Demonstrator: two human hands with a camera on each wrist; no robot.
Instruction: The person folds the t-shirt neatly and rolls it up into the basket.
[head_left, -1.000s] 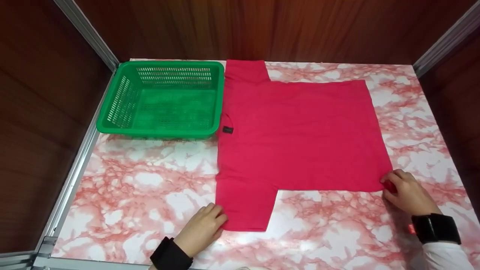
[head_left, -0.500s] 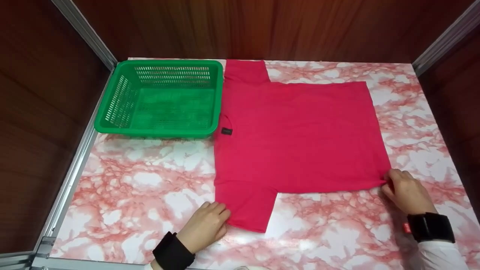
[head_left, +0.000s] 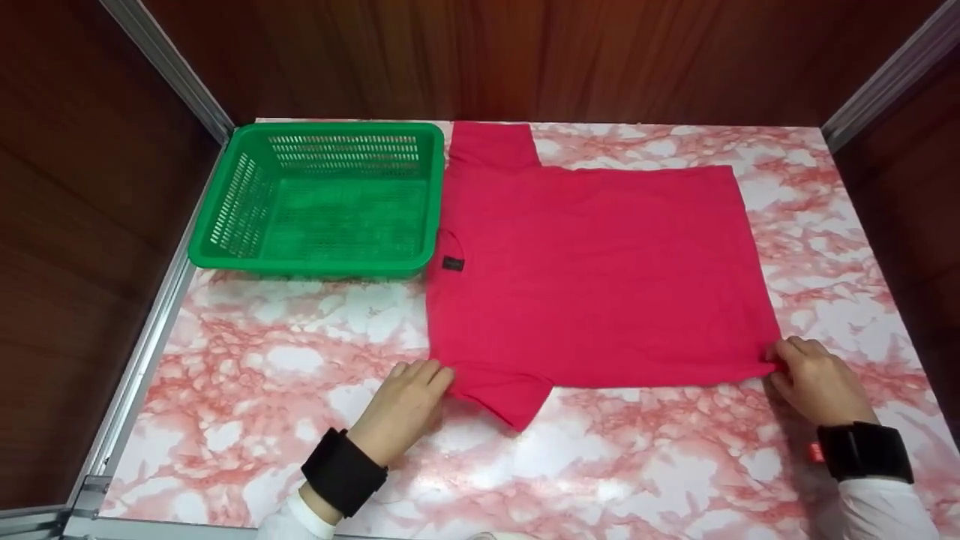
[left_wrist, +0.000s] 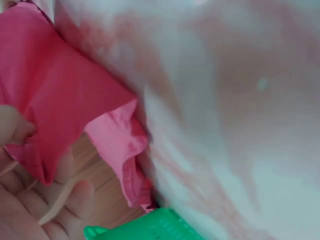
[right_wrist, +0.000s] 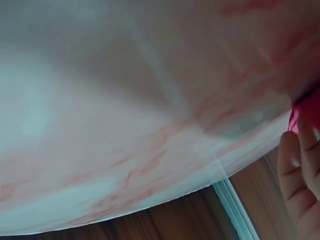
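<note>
A red T-shirt (head_left: 615, 277) lies spread sideways, its collar with a black label (head_left: 452, 263) on the left and its hem on the right. My left hand (head_left: 401, 405) pinches the edge of the near sleeve (head_left: 510, 394), which is lifted and partly folded. In the left wrist view, thumb and fingers (left_wrist: 75, 197) hold the raised cloth. At the near hem corner, my right hand (head_left: 821, 382) pinches the fabric. Only a bit of that cloth (right_wrist: 310, 110) shows at the edge of the right wrist view.
A green plastic basket (head_left: 315, 264) stands at the back left, its right side against the shirt's collar edge. The table (head_left: 285, 420) has a red and white marbled top. Dark wood panels (head_left: 495, 60) with metal frame bars (head_left: 172, 67) enclose it.
My left hand has moved away from me, raising the near sleeve's edge and folding it back toward the shirt's body. The right hand stays at the hem corner, with only a small shift.
</note>
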